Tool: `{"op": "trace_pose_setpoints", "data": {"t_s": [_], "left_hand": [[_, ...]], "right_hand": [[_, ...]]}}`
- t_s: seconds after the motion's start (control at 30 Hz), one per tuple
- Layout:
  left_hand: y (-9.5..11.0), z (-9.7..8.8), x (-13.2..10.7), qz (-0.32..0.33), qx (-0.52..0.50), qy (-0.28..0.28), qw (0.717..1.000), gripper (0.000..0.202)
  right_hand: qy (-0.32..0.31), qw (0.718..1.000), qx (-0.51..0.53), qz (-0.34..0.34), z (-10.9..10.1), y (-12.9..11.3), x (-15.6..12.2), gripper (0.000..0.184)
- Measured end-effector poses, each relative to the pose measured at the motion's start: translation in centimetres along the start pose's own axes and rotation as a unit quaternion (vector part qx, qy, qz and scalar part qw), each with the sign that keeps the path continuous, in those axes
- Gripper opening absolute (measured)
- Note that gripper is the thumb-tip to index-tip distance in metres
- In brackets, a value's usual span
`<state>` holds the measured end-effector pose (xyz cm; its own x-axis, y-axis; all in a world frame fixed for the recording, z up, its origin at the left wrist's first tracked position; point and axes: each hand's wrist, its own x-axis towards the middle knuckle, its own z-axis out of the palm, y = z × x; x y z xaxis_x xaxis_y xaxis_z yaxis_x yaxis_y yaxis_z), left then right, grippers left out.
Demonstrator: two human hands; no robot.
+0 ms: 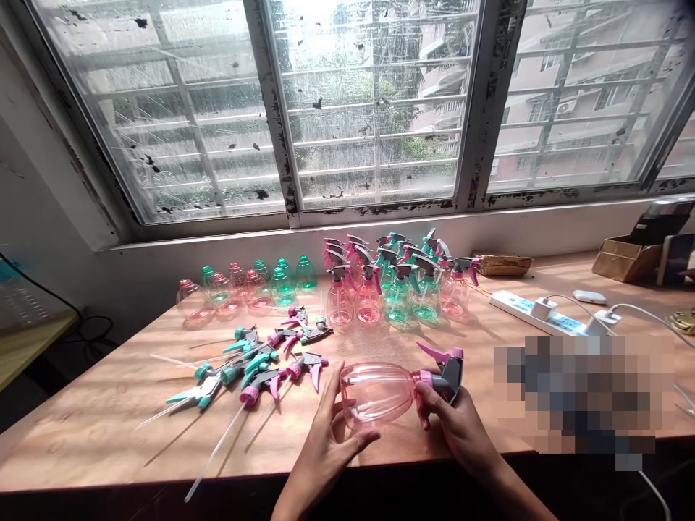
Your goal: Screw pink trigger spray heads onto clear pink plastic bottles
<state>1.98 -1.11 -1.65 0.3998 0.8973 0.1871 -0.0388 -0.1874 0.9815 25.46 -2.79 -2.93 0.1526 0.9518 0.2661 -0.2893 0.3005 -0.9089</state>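
Observation:
A clear pink spray bottle [380, 389] lies on its side just above the wooden table [108, 420], held between both hands. My left hand [329, 441] is wrapped round the bottle's base. My right hand [453, 420] grips the neck by the grey and pink trigger sprayer head [445, 369], which sits on the bottle. To the left lies a heap of loose trigger sprayer heads [250, 365] in teal and pink, with long dip tubes.
Several open pink and green bottles [244, 286] stand at the back left. Several capped spray bottles [396, 282] stand in rows at the back middle. A white power strip [537, 311] with plugs lies to the right, cardboard boxes [624, 257] behind it, and a window behind.

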Motion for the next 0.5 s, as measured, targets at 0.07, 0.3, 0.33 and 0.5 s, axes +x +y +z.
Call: {"op": "trace_pose_setpoints", "data": {"t_s": [0.07,0.3,0.33,0.5], "left_hand": [[0.07,0.04,0.0,0.023,0.016,0.004,1.0,0.101],[-0.72,0.27,-0.06,0.001,-0.02,0.013,1.0,0.118],[-0.73,0.28,-0.05,-0.001,-0.025,0.018,1.0,0.115],[-0.7,0.21,0.28,0.007,-0.007,-0.004,1.0,0.102]], "right_hand": [[-0.004,1.0,-0.006,0.001,-0.04,0.05,0.01,0.029],[-0.009,1.0,-0.019,0.007,-0.12,-0.2,-0.22,0.029],[-0.011,1.0,-0.02,0.007,-0.14,-0.18,-0.25,0.028],[-0.022,1.0,-0.006,0.006,-0.15,-0.09,-0.14,0.026]]}}
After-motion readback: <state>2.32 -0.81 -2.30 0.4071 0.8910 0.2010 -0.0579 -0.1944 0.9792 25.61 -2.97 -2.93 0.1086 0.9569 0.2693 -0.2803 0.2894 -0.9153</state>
